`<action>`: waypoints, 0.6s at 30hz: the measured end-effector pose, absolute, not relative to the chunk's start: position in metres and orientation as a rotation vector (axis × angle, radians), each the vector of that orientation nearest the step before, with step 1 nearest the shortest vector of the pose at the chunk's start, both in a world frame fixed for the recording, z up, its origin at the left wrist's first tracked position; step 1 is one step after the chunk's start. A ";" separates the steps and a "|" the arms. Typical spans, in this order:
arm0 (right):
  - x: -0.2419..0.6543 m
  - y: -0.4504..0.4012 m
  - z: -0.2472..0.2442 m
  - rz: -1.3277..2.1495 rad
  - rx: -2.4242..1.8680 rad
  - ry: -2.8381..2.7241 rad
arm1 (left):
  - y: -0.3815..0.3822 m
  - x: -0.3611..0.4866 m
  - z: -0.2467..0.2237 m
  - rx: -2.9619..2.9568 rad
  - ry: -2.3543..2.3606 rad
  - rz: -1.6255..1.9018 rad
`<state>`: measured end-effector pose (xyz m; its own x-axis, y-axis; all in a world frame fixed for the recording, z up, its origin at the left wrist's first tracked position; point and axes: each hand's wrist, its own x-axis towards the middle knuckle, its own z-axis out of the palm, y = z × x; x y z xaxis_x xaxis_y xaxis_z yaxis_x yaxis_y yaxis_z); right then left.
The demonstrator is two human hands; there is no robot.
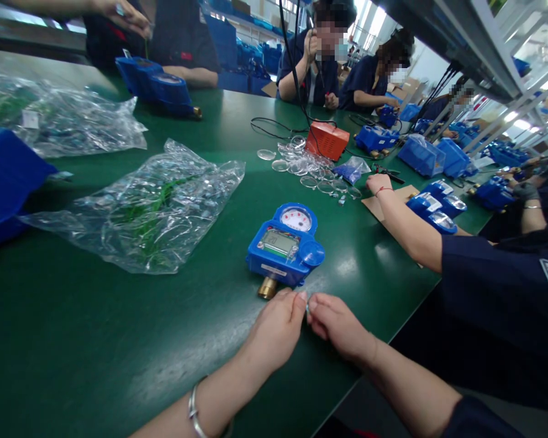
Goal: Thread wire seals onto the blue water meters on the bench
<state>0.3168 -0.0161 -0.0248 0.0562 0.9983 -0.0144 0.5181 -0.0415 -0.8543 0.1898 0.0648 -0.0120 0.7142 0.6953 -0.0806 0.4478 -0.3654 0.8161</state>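
Green tabletop (201, 347); blue meter (278, 252) lies on it, display up, just beyond the hands. Fine two-handed fingertip work, I judge; next move wants steadiness. Left hand (278, 331): grip pinched closed, contents hidden. Right hand (340, 325): grip pinched on tiny pale piece (307, 308).

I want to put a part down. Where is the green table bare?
The green table is bare between the nearer clear bag and the left hand, and between that bag and the blue meter. Clear discs crowd the space beside the orange box.
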 end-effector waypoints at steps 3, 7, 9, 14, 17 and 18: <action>0.311 -0.017 -0.024 0.978 -1.647 -1.498 | 0.066 0.190 -0.013 2.040 0.881 0.340; 0.313 -0.024 -0.028 0.344 -1.820 -1.859 | 0.066 0.189 -0.012 2.036 0.876 0.335; 0.317 -0.025 -0.031 -0.010 -1.825 -2.045 | 0.066 0.189 -0.012 2.024 0.869 0.334; 0.328 -0.019 -0.035 -0.302 -1.708 -2.143 | 0.064 0.189 -0.013 1.988 0.875 0.355; 0.328 -0.015 -0.032 -0.293 -1.667 -2.164 | 0.064 0.190 -0.015 1.973 0.896 0.374; 0.328 -0.013 -0.031 -0.274 -1.665 -2.155 | 0.064 0.190 -0.015 1.970 0.896 0.378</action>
